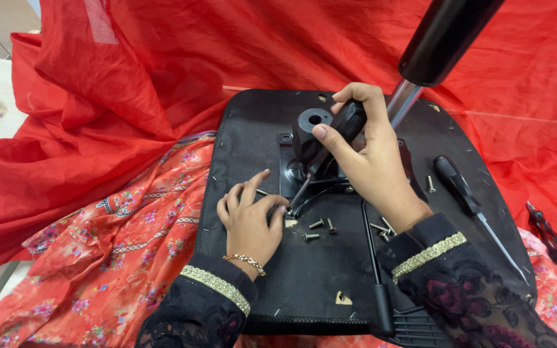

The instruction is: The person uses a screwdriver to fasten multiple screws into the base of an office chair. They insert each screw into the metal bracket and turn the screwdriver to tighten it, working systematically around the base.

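My right hand [372, 161] grips the black handle of a screwdriver [336, 138], fingers wrapped tight round it, its shaft angled down and left so the tip meets the metal mechanism plate [304, 171] bolted to the underside of an office chair seat [330, 270]. My left hand [249, 219] rests on the black seat base just left of that tip, fingers curled and pinching close to the spot; whether a screw sits between them, I cannot tell.

The seat lies upside down across my lap on flowered orange-red cloth [117, 251], with plain red fabric [162, 77] heaped far behind it. The chair's gas column [433, 45], black above and chromed below, rises from the plate toward the far right.

By my reckoning the job is partway through: several loose screws [314, 229] lie on the seat near my left hand, more lie by my right wrist [381, 229], and one sits alone to the right [430, 184], so fasteners are plainly not all in place. A second screwdriver [469, 203] with a black handle lies unused on the right of the seat, and a dark tool [549, 235] rests farther right on the cloth. A black lever [375, 270] runs toward the near edge.

No packages, labels or signs show anywhere; the only marks are two small pale triangular tears in the seat's covering, one at the near edge [343, 298].
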